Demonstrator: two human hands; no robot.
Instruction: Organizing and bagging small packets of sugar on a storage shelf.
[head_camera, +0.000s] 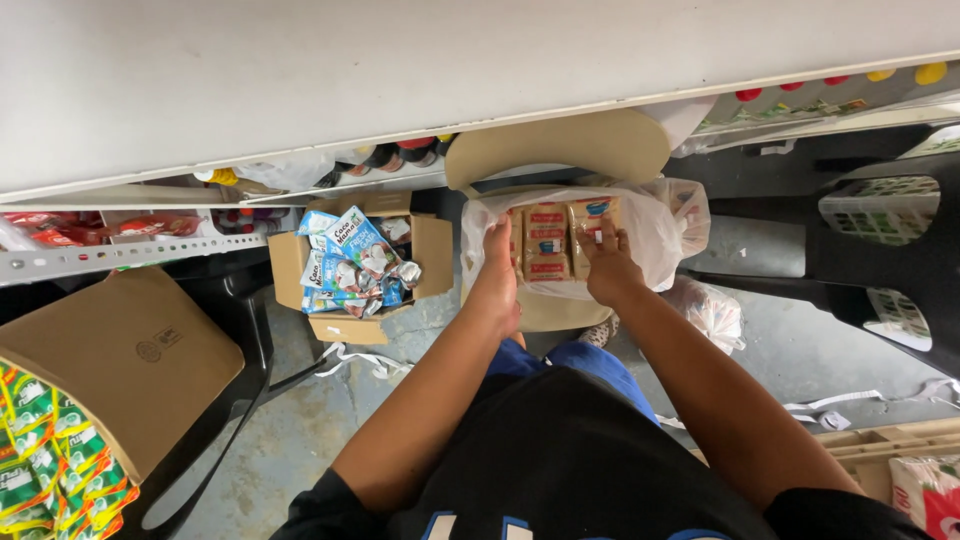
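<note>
Both hands grasp the tan packets (556, 240) inside the plastic bag (668, 225) at twelve o'clock: left hand (497, 275) at nine, right hand (607, 266) at three. The thin bag could tear, or the stack topple.

This looks like a small shop or its store room. A long white metal shelf (400, 80) runs across the top, and bottles with red and yellow caps (830, 85) stand in rows under it. An open brown cardboard box (290, 262) on the grey concrete floor (290, 430) is full of blue and white cartons (350, 260). Green and yellow packets (50, 470) are stacked at the lower left. A clear plastic bag (665, 225) holds many same-looking tan packets (547, 240).
</note>
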